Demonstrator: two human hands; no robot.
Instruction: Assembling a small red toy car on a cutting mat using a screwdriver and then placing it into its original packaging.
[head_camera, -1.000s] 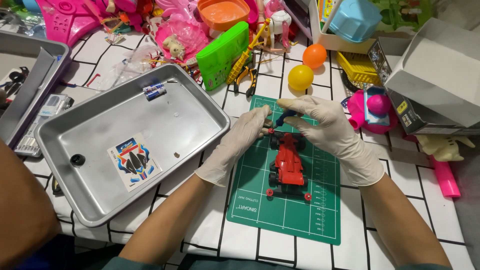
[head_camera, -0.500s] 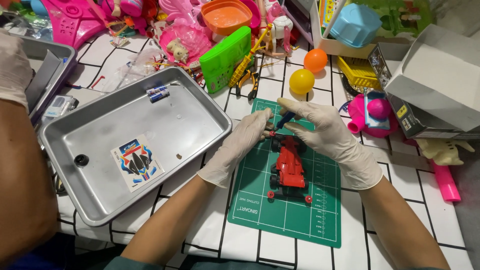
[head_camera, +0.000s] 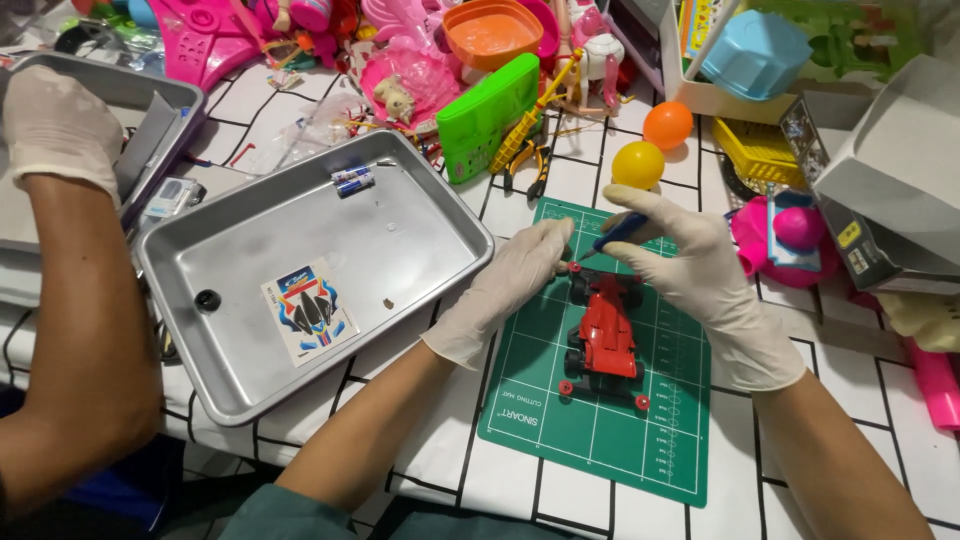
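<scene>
A small red toy race car (head_camera: 605, 335) lies on a green cutting mat (head_camera: 600, 420). My left hand (head_camera: 505, 285), in a white glove, rests on the mat with its fingertips at the car's front left corner. My right hand (head_camera: 690, 275), also gloved, pinches a blue-handled screwdriver (head_camera: 615, 235) whose tip points down at the car's front end.
A metal tray (head_camera: 300, 270) to the left holds a sticker sheet (head_camera: 308, 310), a small black part and batteries (head_camera: 352, 180). Another person's gloved hand (head_camera: 55, 125) and arm reach over a second tray at far left. Toys, orange and yellow balls (head_camera: 652, 145) and boxes crowd the back.
The other person's gloved hand and arm have come further into view at the left. My own hands stay at the car's front with little movement.
</scene>
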